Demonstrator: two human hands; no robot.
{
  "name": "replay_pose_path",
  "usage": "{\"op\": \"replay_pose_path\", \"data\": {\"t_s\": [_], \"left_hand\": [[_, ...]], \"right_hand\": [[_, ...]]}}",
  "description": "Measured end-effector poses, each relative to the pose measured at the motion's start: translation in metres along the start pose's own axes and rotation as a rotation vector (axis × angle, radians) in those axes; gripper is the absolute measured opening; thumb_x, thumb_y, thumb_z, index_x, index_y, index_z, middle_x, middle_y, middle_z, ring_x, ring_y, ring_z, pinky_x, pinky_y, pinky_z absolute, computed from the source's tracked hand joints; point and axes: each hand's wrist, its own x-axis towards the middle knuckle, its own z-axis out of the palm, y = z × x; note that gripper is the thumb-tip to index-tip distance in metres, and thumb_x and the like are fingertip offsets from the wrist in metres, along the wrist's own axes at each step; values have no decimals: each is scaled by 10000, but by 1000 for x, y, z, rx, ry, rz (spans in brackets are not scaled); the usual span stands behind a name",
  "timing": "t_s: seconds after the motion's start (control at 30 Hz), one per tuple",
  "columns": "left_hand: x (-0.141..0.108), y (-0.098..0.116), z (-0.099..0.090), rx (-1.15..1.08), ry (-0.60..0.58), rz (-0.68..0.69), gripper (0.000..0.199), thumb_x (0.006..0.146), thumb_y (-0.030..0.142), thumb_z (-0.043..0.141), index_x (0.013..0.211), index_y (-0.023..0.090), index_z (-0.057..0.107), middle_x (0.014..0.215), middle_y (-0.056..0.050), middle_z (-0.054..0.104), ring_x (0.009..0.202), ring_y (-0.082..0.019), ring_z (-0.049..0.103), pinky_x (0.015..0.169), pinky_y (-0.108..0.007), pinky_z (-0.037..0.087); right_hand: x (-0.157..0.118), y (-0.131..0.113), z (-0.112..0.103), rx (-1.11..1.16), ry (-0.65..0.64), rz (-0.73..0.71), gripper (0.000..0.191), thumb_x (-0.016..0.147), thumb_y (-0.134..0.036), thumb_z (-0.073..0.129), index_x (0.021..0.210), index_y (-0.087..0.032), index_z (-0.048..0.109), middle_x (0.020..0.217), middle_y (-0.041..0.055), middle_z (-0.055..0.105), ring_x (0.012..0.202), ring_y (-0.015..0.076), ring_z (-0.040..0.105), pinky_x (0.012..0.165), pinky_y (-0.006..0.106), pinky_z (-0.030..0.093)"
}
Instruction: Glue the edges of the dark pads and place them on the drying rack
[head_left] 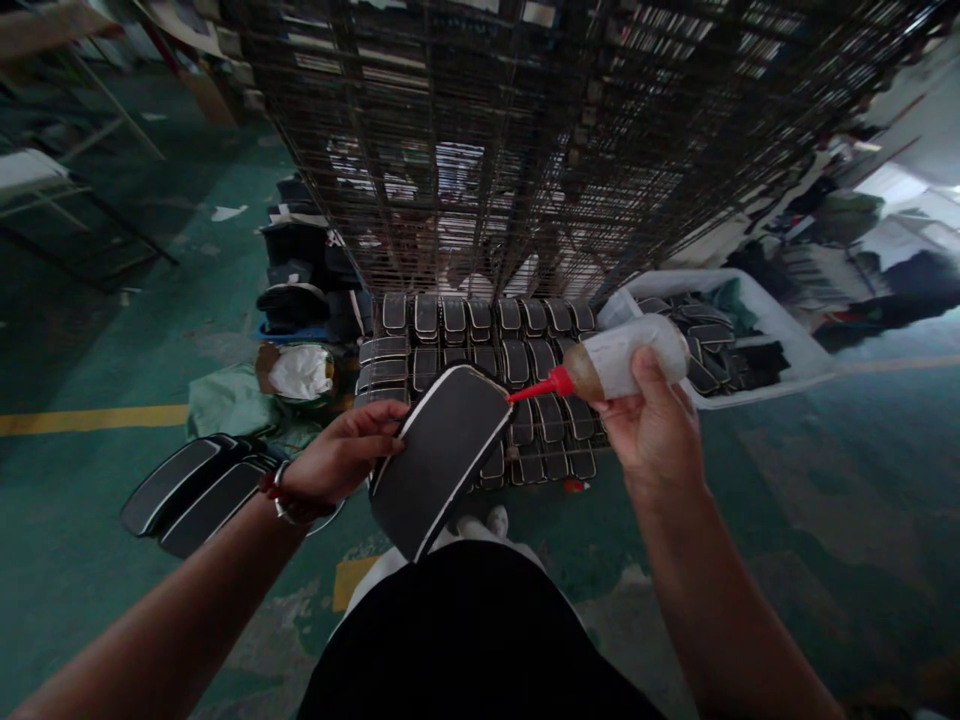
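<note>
- Left grip (367, 445) pinches the left edge of one dark panel (450, 440), thumb on its face; right grip (656, 430) wraps a squeeze bottle (634, 358), thumb pressed on its side.
- We have the panel tilted in front of the body, above the floor (750, 530); red nozzle (536, 388) points at its far right corner. Touching or just clear: can't tell.
- Risk: squeeze too hard and the contents could run past the pale border (465, 481) onto the dark face.
- Risk: nozzle points down, so it may dribble even without pressure, maybe onto the panels below.
- Risk: our hold is on one edge only; a push at the opposite corner could twist the panel and throw the tip off line.
- Risk: our thumb sits close to the left border; if that's wet, we'd smear it.
- Count, in hand: one panel, one bottle, one nozzle.
- Count, foot of the wire rack (465, 130): eight bordered panels (454, 315) across the far row; nearer rows partly hidden, no total.
- Count, left floor: two large panels (214, 503) we can make out; more underneath, can't tell.
- Count, right: one white tub (806, 367), dark pieces (709, 340) heaped, too jumbled to count.
</note>
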Motion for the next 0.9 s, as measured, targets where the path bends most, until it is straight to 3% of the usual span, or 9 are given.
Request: {"op": "replay_pose_path", "data": {"t_s": [0.27, 0.63, 0.9], "left_hand": [[-2, -3, 7, -79, 40, -19, 347, 614, 96, 913, 928, 170, 786, 793, -59, 793, 647, -192, 746, 619, -261, 620], [-3, -2, 15, -136, 153, -22, 319, 626, 27, 834, 910, 127, 729, 801, -90, 780, 611, -206, 730, 562, -286, 618], [-2, 0, 15, -123, 220, -27, 278, 641, 5, 759, 889, 123, 716, 767, -75, 763, 588, -196, 716, 545, -284, 610]], "right_hand": [[-14, 9, -1, 31, 35, 19, 356, 703, -406, 905, 969, -240, 736, 882, -8, 709, 716, 157, 673, 459, 238, 516], [-39, 26, 1, -40, -6, 14, 232, 781, -395, 836, 931, -252, 731, 813, -17, 691, 640, 132, 642, 440, 220, 475], [-57, 35, 3, -106, -51, 92, 261, 790, -425, 808, 931, -228, 712, 831, 28, 719, 663, 167, 664, 443, 239, 480]]}}
